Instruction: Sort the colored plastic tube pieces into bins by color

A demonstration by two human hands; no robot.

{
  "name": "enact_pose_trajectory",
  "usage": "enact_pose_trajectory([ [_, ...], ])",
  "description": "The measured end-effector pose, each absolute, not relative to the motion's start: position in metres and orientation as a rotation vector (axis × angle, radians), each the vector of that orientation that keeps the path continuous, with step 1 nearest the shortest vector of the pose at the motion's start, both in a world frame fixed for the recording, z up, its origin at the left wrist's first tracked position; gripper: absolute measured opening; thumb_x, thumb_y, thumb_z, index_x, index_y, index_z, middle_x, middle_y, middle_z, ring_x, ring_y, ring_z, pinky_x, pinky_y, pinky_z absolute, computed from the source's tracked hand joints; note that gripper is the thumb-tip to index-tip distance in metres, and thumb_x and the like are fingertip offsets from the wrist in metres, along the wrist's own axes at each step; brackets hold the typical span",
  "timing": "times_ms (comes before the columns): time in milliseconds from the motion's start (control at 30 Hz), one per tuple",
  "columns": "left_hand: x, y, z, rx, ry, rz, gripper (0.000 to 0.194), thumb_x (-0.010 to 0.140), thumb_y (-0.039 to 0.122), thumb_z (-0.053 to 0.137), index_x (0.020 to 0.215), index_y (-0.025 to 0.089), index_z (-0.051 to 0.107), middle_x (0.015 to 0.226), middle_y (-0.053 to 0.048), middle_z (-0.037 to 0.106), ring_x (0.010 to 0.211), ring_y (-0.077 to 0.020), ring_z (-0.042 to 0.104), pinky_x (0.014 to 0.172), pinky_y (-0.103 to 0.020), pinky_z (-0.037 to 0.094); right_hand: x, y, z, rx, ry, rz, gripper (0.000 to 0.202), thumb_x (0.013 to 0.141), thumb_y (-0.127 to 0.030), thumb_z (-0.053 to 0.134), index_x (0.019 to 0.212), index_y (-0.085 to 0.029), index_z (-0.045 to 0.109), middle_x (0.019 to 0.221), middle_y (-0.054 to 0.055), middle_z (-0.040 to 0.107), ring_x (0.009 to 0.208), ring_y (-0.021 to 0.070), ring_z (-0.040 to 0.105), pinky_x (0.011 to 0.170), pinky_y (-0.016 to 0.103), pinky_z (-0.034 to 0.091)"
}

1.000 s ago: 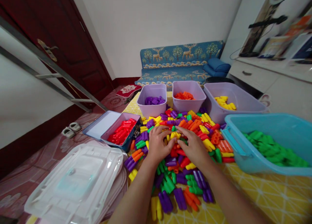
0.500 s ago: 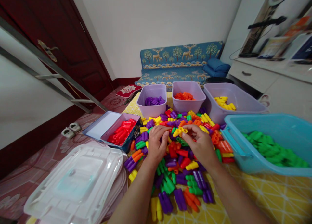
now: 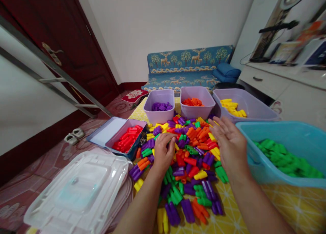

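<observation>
A heap of bullet-shaped plastic building blocks (image 3: 188,161) in purple, green, red, orange and yellow covers the middle of the table. Over its left part rests my left hand (image 3: 163,151), fingers loosely curved and thumb apart, with nothing visible in it. My right hand (image 3: 230,145) is held above the heap's right edge, fingers spread and holding nothing. Beyond it, yellow blocks (image 3: 232,108) lie in a lilac bin (image 3: 257,108). To its right, a blue bin (image 3: 277,127) contains green blocks (image 3: 286,159).
Two more lilac bins hold purple blocks (image 3: 162,106) and orange blocks (image 3: 193,102). An open box at left carries red blocks (image 3: 128,139). Stacked clear lids (image 3: 78,190) lie at the near left. Behind the table stands a patterned blue sofa (image 3: 187,64).
My right hand has let go of the yellow blocks and moved right, opening out. Another yellow piece now shows in the lilac bin at right. My left hand stays nearly still.
</observation>
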State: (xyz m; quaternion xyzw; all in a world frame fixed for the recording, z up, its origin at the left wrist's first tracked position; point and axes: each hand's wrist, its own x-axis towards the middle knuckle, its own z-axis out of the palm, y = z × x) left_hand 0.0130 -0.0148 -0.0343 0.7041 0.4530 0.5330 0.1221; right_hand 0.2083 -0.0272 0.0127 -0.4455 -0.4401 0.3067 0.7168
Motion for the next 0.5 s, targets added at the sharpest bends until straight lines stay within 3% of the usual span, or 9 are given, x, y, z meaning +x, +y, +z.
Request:
enact_pose_trajectory([
  [100, 0.014, -0.013, -0.037, 2.041, 1.341, 1.579, 0.018, 0.089, 0.019, 0.052, 0.101, 0.020, 0.067, 0.102, -0.007, 0.067, 0.100, -0.0197, 0.061, 0.090, -0.035, 0.047, 0.207, -0.020, -0.008, -1.198, -1.233, 0.567, 0.048, 0.081, -0.031, 0.063, 0.127, -0.022, 0.053, 0.130, 0.013, 0.058, 0.119, 0.0270, 0.057, 0.097, 0.050, 0.048],
  [300, 0.014, -0.012, -0.039, 2.137, 1.391, 1.431, 0.034, 0.086, 0.021, 0.057, 0.119, 0.022, 0.059, 0.122, -0.009, 0.061, 0.115, -0.0232, 0.055, 0.099, -0.039, 0.043, 0.203, -0.014, -0.037, -1.385, -1.806, 0.195, 0.063, 0.079, -0.017, 0.056, 0.140, -0.021, 0.042, 0.146, 0.012, 0.042, 0.138, 0.0285, 0.033, 0.113, 0.053, 0.029],
  [500, 0.016, -0.016, -0.036, 2.216, 1.367, 1.292, 0.039, 0.086, 0.029, 0.059, 0.124, 0.024, 0.057, 0.126, -0.008, 0.060, 0.118, -0.0248, 0.054, 0.102, -0.042, 0.040, 0.196, -0.018, -0.031, -1.329, -1.889, 0.307, 0.055, 0.078, -0.009, 0.050, 0.130, -0.026, 0.053, 0.129, 0.006, 0.056, 0.122, 0.0243, 0.050, 0.107, 0.048, 0.039],
])
